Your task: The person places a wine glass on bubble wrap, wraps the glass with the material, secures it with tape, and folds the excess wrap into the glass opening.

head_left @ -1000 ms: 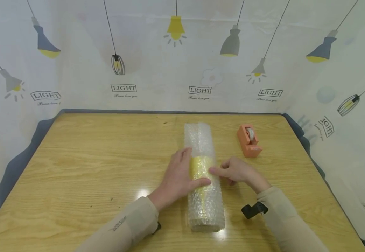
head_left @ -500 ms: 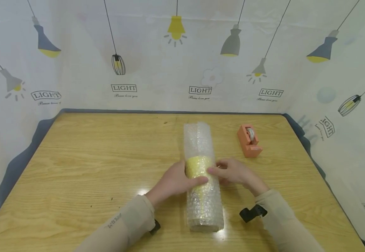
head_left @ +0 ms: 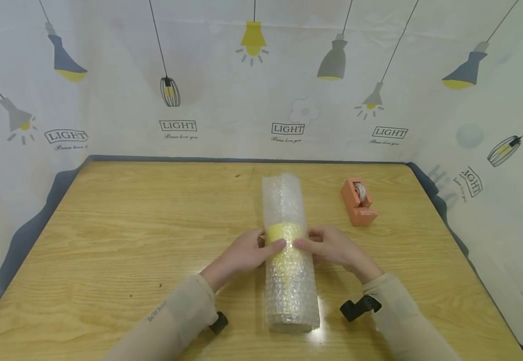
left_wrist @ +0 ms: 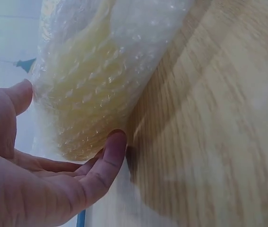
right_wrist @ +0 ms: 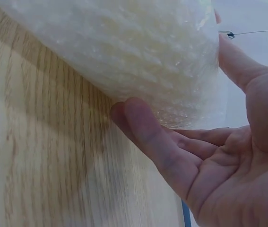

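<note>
A long bubble-wrap bundle (head_left: 286, 291) lies lengthwise on the wooden table, with something yellow showing through its middle. My left hand (head_left: 248, 249) holds its left side, thumb on top and fingers low along the side. From the right, my right hand (head_left: 332, 246) grips it the same way, and the two thumbs lie close together on the yellow part. In the left wrist view the fingers reach under the edge of the bubble wrap (left_wrist: 91, 85). The right wrist view has the fingertips at the bundle's lower side, close over the table.
An orange tape dispenser (head_left: 358, 203) with a roll of clear tape stands at the back right of the table (head_left: 144, 225). A lamp-printed white sheet (head_left: 225, 90) surrounds the table's back and sides. Black straps (head_left: 360, 307) hang at both wrists.
My left hand has slid down and left along the bundle, its fingers going from over the side to lower down. My right fingers have closed in around the right side.
</note>
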The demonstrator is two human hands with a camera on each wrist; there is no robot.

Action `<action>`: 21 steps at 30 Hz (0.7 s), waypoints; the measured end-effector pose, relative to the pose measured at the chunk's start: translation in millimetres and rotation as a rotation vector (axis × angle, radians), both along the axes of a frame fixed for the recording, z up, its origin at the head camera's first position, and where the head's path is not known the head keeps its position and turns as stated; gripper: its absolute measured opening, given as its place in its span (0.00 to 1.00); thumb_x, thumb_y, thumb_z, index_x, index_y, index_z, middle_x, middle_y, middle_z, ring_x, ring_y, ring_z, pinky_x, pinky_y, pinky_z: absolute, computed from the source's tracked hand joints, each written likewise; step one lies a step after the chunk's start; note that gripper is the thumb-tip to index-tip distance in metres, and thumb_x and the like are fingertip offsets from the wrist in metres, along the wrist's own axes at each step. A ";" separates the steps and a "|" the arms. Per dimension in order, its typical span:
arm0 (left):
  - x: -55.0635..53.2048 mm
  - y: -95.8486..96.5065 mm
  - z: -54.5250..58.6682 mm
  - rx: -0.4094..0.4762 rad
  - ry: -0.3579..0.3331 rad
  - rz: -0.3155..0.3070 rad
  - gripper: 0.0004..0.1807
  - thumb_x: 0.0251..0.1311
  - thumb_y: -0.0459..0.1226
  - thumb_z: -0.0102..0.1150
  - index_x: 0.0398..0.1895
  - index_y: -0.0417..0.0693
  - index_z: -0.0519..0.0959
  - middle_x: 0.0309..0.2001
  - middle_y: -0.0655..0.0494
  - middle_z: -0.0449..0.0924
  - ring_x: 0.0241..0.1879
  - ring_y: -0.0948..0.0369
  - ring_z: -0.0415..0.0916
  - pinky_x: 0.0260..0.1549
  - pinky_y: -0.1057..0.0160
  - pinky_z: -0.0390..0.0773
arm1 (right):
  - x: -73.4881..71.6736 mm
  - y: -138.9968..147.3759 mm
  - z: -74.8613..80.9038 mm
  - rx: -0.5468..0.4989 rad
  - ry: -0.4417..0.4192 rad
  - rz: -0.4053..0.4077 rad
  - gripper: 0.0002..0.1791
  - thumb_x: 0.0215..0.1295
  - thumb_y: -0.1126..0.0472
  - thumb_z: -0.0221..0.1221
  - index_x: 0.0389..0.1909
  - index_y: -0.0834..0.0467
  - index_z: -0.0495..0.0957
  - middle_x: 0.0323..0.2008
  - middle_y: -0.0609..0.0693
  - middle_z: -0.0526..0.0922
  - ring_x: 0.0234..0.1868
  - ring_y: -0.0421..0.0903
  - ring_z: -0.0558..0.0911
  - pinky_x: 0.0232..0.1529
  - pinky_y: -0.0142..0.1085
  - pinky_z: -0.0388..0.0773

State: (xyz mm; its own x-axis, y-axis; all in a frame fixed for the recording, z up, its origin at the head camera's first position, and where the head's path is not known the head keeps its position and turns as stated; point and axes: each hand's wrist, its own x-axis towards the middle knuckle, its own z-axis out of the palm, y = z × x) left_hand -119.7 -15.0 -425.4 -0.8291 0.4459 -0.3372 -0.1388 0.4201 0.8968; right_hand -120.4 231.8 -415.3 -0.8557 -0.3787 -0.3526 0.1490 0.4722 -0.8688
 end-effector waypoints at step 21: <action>-11.8 -6.6 29.6 0.051 0.137 0.142 0.39 0.65 0.51 0.69 0.76 0.51 0.68 0.60 0.45 0.79 0.54 0.48 0.80 0.48 0.51 0.86 | -7.0 -10.0 21.1 -0.077 0.173 -0.077 0.38 0.72 0.54 0.65 0.72 0.72 0.65 0.63 0.70 0.78 0.62 0.64 0.80 0.51 0.44 0.87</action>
